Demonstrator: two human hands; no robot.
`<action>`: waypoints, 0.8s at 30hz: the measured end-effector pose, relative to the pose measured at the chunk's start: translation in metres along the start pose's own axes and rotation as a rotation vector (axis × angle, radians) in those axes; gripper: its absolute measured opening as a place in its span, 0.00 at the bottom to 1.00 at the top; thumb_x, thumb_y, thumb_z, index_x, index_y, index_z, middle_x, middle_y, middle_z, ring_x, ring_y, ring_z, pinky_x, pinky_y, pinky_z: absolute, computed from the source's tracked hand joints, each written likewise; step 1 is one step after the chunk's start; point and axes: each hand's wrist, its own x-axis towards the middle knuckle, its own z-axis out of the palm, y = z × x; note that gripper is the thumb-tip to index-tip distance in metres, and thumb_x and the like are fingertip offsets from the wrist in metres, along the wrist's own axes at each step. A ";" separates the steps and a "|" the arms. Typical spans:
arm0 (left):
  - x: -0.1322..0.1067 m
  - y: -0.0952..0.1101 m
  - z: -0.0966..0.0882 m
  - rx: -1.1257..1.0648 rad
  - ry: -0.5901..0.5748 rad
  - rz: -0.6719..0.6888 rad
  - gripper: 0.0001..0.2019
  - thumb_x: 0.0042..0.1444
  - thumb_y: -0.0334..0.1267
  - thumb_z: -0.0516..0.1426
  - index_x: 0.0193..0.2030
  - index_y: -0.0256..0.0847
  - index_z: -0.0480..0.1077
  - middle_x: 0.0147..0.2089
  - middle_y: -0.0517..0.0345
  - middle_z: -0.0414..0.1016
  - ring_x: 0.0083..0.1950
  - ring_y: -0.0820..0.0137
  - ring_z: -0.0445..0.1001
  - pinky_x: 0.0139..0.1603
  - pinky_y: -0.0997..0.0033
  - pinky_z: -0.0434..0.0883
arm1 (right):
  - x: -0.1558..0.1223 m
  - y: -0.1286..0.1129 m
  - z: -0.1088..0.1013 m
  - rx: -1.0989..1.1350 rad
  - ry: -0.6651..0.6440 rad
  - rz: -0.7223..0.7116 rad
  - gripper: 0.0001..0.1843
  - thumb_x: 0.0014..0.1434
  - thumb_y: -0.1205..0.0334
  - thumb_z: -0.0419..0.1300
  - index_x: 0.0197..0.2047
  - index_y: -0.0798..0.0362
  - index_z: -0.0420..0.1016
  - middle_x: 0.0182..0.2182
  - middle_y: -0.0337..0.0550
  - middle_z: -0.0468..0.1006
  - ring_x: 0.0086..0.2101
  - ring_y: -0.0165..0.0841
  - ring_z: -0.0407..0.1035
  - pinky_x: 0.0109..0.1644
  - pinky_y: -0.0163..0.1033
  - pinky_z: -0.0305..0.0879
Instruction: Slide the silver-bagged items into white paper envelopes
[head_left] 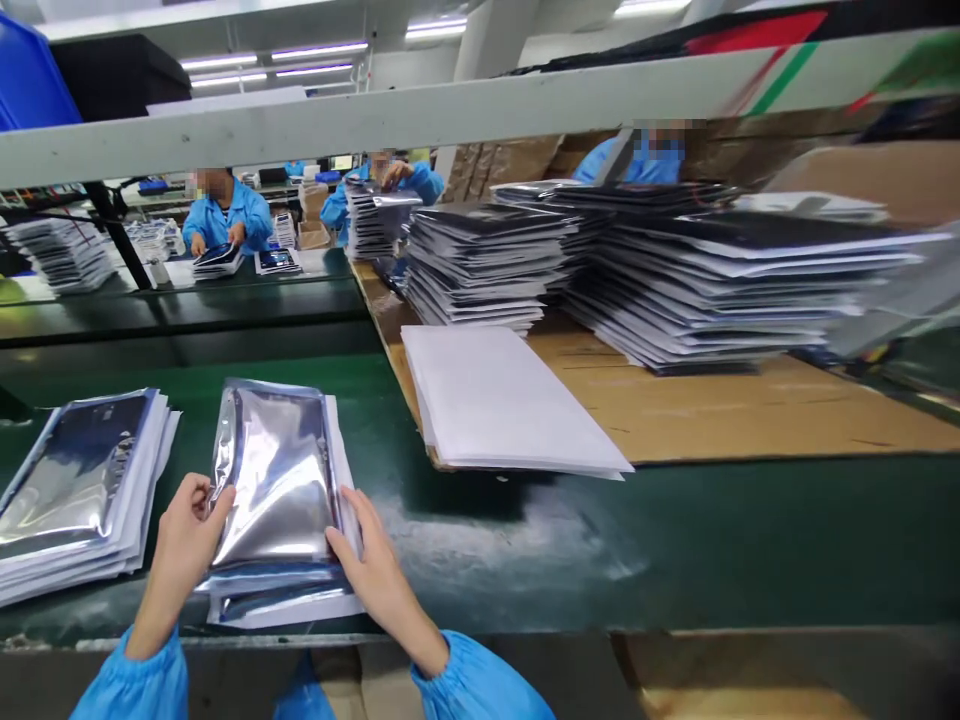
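A shiny silver foil bag [274, 470] lies on top of a small stack of foil bags and white sheets [277, 600] on the green belt [675, 540] right in front of me. My left hand [184, 545] pinches the bag's left edge with curled fingers. My right hand [375, 570] presses on its lower right corner, thumb on the foil and fingers along the stack's side. Both my sleeves are blue.
A second stack of foil bags [75, 490] lies at the left. A pile of white sheets [502, 400] sits on a cardboard board [750, 410], with tall stacks of packets [720, 280] behind. Several people in blue coats [225, 215] work across the belt. A grey rail [450, 105] runs overhead.
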 end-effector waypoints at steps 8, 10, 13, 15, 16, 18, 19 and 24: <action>-0.028 0.015 -0.007 -0.531 -0.053 -0.097 0.24 0.44 0.49 0.63 0.45 0.43 0.61 0.32 0.61 0.75 0.33 0.69 0.74 0.34 0.73 0.69 | 0.001 -0.037 -0.011 0.140 0.140 -0.008 0.28 0.54 0.52 0.61 0.55 0.50 0.60 0.46 0.48 0.72 0.45 0.39 0.68 0.51 0.48 0.65; -0.031 0.015 -0.009 -0.552 -0.030 -0.078 0.23 0.44 0.48 0.63 0.44 0.41 0.65 0.34 0.59 0.76 0.37 0.69 0.74 0.39 0.73 0.70 | -0.002 -0.050 -0.016 0.297 0.057 -0.007 0.21 0.53 0.52 0.62 0.47 0.50 0.64 0.37 0.42 0.73 0.37 0.35 0.70 0.43 0.42 0.68; -0.038 0.018 -0.011 -0.593 -0.023 -0.090 0.21 0.44 0.49 0.63 0.42 0.40 0.68 0.35 0.59 0.75 0.38 0.69 0.74 0.38 0.74 0.69 | -0.011 -0.062 -0.019 0.367 0.071 -0.026 0.15 0.54 0.54 0.62 0.41 0.50 0.67 0.34 0.39 0.73 0.35 0.33 0.70 0.41 0.37 0.67; -0.043 0.022 -0.011 -0.671 -0.119 -0.199 0.23 0.43 0.53 0.63 0.42 0.40 0.70 0.34 0.58 0.76 0.36 0.67 0.74 0.32 0.74 0.69 | -0.016 -0.064 -0.018 0.352 0.166 -0.014 0.16 0.54 0.54 0.62 0.45 0.50 0.68 0.35 0.40 0.73 0.35 0.33 0.69 0.41 0.38 0.67; -0.045 0.024 -0.010 -0.719 -0.175 -0.275 0.26 0.41 0.56 0.63 0.42 0.40 0.71 0.33 0.57 0.76 0.36 0.66 0.75 0.28 0.74 0.69 | -0.018 -0.063 -0.017 0.364 0.192 -0.003 0.16 0.55 0.54 0.61 0.45 0.50 0.68 0.34 0.39 0.73 0.35 0.33 0.69 0.40 0.38 0.67; -0.049 0.028 -0.009 -0.799 -0.212 -0.427 0.28 0.38 0.59 0.62 0.42 0.40 0.72 0.32 0.55 0.77 0.35 0.64 0.75 0.25 0.73 0.69 | -0.021 -0.061 -0.015 0.421 0.208 0.014 0.15 0.55 0.54 0.61 0.44 0.49 0.69 0.31 0.37 0.72 0.32 0.32 0.68 0.38 0.37 0.66; -0.049 0.029 -0.009 -0.834 -0.182 -0.467 0.28 0.38 0.59 0.62 0.42 0.40 0.73 0.33 0.55 0.77 0.36 0.63 0.76 0.25 0.73 0.69 | -0.022 -0.059 -0.015 0.454 0.217 0.018 0.14 0.55 0.54 0.61 0.43 0.48 0.69 0.30 0.36 0.72 0.31 0.31 0.67 0.38 0.36 0.66; -0.039 0.025 -0.007 -0.889 0.072 -0.305 0.24 0.44 0.48 0.63 0.48 0.39 0.72 0.44 0.54 0.77 0.45 0.65 0.75 0.41 0.71 0.73 | -0.035 -0.051 -0.022 0.493 0.364 0.049 0.17 0.54 0.53 0.62 0.45 0.47 0.67 0.39 0.38 0.75 0.38 0.32 0.70 0.44 0.35 0.65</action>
